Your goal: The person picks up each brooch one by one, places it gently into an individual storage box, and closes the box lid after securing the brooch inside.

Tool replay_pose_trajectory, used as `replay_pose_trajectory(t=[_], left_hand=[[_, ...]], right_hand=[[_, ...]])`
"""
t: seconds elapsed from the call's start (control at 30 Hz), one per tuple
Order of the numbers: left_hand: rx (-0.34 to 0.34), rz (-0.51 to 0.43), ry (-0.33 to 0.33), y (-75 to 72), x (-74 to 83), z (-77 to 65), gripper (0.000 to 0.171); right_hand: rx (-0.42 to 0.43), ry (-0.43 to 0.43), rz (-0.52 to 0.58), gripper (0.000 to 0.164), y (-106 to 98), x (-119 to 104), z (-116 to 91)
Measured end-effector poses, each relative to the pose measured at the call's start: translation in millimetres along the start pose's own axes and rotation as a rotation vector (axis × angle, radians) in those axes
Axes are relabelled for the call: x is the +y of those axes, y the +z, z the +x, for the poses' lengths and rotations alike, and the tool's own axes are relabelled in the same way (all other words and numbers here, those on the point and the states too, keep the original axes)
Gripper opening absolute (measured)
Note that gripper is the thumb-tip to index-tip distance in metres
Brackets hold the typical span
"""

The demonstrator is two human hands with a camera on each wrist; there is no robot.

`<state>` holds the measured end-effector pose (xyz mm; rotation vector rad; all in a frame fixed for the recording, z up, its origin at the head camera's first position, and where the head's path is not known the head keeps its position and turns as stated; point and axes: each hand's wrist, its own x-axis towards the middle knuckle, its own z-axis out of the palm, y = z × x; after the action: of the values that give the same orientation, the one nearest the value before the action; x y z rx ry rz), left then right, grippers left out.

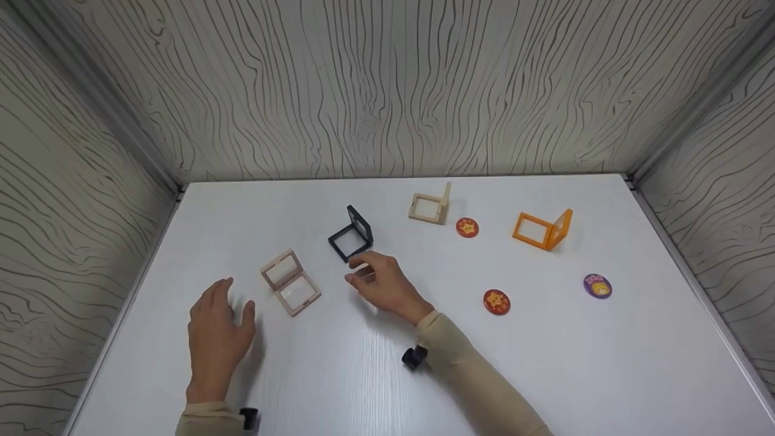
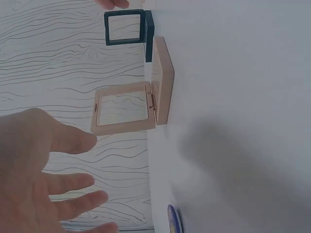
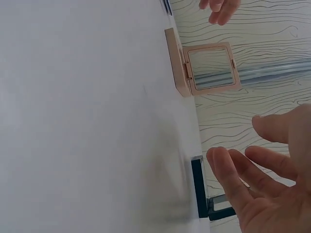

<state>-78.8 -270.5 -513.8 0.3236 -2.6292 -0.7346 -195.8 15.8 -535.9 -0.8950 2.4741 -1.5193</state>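
Note:
My left hand (image 1: pixel 218 339) hovers left of a pink square hinged case (image 1: pixel 307 306), its thumb apart from the fingers and nothing held. The case stands with its clear-windowed lid (image 2: pixel 99 114) raised. Low in the left wrist view, a blue-edged round badge (image 2: pixel 174 221) lies on the table; in the head view the left hand mostly hides it. My right hand (image 1: pixel 387 287), fingers loosely bent and holding nothing, is just in front of a black hinged case (image 1: pixel 341 235). That case also has its lid up, and the fingertips overlap its near corner in the head view.
Toward the back stand a cream case (image 1: pixel 444 212) and, farther right, an orange case (image 1: pixel 548 237), both with lids raised. Two red star badges (image 1: pixel 467 227) and a purple badge (image 1: pixel 598 286) lie on the white table (image 1: pixel 339 375). Wood-grain panels (image 1: pixel 387 91) enclose the back and sides.

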Motion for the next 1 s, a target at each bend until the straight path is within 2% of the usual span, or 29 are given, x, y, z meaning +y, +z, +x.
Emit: replay_pose_trajectory(t=[0.2,0.27,0.37,0.6,0.8,1.0], left_hand=[[0.022,0.020,-0.021,-1.6,-17.5,0.3,0.042],[0.010,0.046,-0.033,-1.1,-21.8,2.8,0.042],[-0.050,0.081,-0.079,-1.9,-26.7,7.6,0.044],[-0.205,0.129,-0.233,-4.7,-35.7,12.5,0.061],[-0.255,0.111,-0.269,-2.1,-41.0,13.5,0.060],[-0.302,0.104,-0.310,-1.7,-44.7,13.4,0.058]], right_hand=[[-0.041,0.061,0.020,0.034,20,-2,13],[-0.055,0.068,0.022,0.035,25,-4,19],[-0.073,0.069,0.021,0.037,31,-6,28],[-0.105,0.066,-0.003,0.040,51,-4,47],[-0.137,0.107,0.048,0.042,64,-1,59],[-0.195,0.156,0.042,0.041,71,-7,68]])
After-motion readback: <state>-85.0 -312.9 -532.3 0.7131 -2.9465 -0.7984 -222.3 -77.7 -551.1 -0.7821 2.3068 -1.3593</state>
